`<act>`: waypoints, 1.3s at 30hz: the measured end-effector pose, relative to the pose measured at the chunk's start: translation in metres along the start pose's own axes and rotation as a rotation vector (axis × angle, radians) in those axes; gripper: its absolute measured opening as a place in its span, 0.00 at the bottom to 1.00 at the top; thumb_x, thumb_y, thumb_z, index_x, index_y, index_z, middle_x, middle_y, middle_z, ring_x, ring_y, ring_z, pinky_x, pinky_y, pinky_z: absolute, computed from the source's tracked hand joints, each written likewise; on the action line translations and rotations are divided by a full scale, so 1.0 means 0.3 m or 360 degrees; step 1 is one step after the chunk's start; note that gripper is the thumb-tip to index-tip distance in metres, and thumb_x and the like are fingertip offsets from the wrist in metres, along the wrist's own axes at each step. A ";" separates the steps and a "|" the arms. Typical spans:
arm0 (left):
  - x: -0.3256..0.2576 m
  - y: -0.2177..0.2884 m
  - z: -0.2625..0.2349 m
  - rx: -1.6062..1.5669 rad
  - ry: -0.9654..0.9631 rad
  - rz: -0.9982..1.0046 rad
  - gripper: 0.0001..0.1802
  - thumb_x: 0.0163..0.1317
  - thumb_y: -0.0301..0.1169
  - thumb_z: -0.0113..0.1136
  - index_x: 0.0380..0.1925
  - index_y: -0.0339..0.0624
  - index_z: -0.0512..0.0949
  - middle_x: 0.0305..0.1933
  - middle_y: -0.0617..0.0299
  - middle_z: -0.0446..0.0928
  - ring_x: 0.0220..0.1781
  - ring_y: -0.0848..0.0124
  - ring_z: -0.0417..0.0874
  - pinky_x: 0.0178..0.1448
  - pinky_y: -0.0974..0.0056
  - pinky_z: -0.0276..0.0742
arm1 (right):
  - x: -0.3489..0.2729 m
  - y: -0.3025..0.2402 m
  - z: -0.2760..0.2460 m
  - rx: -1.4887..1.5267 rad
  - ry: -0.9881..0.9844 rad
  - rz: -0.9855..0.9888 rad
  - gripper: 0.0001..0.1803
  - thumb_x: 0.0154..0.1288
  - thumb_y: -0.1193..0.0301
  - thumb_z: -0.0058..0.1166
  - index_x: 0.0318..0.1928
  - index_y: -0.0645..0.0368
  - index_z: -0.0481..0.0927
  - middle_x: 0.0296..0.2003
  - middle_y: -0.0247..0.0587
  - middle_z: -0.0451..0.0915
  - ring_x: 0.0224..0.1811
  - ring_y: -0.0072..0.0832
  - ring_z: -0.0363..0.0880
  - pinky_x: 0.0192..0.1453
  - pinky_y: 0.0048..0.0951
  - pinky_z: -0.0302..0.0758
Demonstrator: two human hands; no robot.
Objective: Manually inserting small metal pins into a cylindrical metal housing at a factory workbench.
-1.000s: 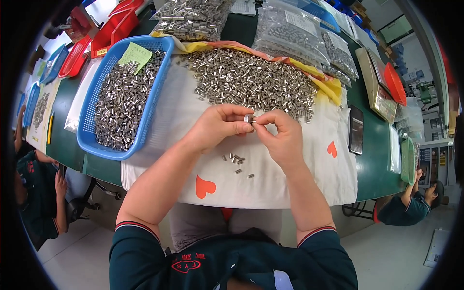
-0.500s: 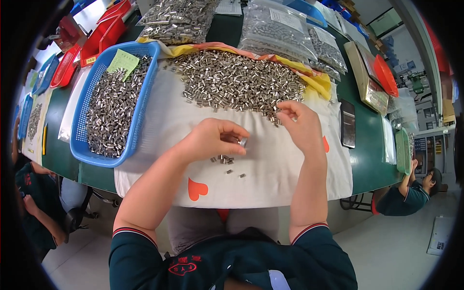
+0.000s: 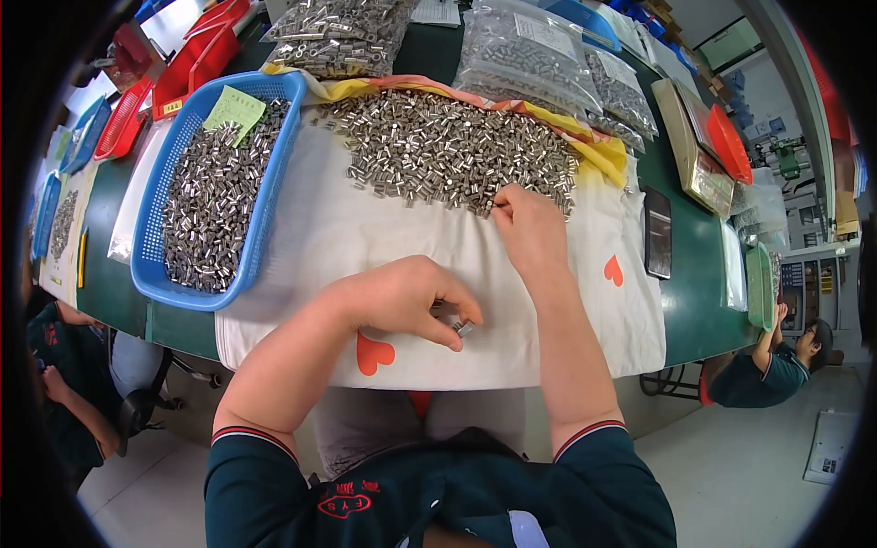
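Note:
A wide pile of small silvery metal sleeves (image 3: 448, 146) lies on the white cloth (image 3: 320, 219). My right hand (image 3: 532, 226) is at the pile's front edge, thumb and fingertips pinched together; whatever is between them is too small and too covered to name. Lower down, close to the cloth's near side, my left hand (image 3: 411, 297) is curled palm down. A shiny metal sleeve (image 3: 465, 329) shows between its thumb and forefinger, and further metal glints inside the curl. The palm and other fingers are out of sight.
On the left stands a blue basket (image 3: 258, 215) full of similar sleeves, with a green note (image 3: 234, 111) on top. Clear bags of metal parts (image 3: 521, 59) line the back. A dark phone-like device (image 3: 658, 233) lies at right. Co-workers (image 3: 776, 365) sit on both sides.
My left hand has come nearer to me, and the loose sleeves below it no longer show. My right hand has shifted left along the pile's edge and closed its fingertips.

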State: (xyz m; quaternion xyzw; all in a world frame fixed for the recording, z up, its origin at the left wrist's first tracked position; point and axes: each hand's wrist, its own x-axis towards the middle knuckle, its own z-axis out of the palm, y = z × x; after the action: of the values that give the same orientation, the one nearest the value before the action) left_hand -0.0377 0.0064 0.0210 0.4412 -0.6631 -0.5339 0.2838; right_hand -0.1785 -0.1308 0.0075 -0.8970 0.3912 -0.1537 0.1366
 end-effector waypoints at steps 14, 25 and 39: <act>0.028 -0.061 -0.045 -0.1048 0.0567 -0.0092 0.19 0.49 0.21 0.62 0.43 0.35 0.74 0.36 0.66 0.76 0.37 0.82 0.74 0.43 0.75 0.72 | -0.038 -0.011 -0.083 0.1265 -0.0192 0.0166 0.07 0.51 0.79 0.50 0.33 0.60 0.77 0.27 0.33 0.75 0.30 0.20 0.73 0.37 0.20 0.70; 0.038 -0.055 -0.058 -0.1064 0.0793 -0.0063 0.19 0.48 0.18 0.61 0.44 0.33 0.72 0.36 0.63 0.76 0.36 0.79 0.76 0.42 0.74 0.73 | -0.068 -0.069 -0.071 0.1571 -0.0395 -0.0048 0.04 0.50 0.79 0.53 0.29 0.61 0.75 0.26 0.29 0.74 0.30 0.17 0.71 0.37 0.20 0.69; 0.031 -0.073 -0.043 -0.0506 0.0915 -0.0299 0.18 0.48 0.23 0.64 0.42 0.33 0.76 0.32 0.66 0.77 0.33 0.81 0.75 0.38 0.75 0.72 | -0.098 -0.114 -0.041 0.0630 0.0016 -0.0427 0.04 0.45 0.80 0.54 0.25 0.61 0.75 0.25 0.37 0.76 0.27 0.29 0.75 0.32 0.26 0.71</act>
State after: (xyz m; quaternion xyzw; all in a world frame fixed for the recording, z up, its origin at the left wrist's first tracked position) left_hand -0.0248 -0.0085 0.0025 0.5831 -0.4210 -0.5081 0.4739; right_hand -0.1797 -0.0880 0.0263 -0.8959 0.2315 -0.2488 0.2863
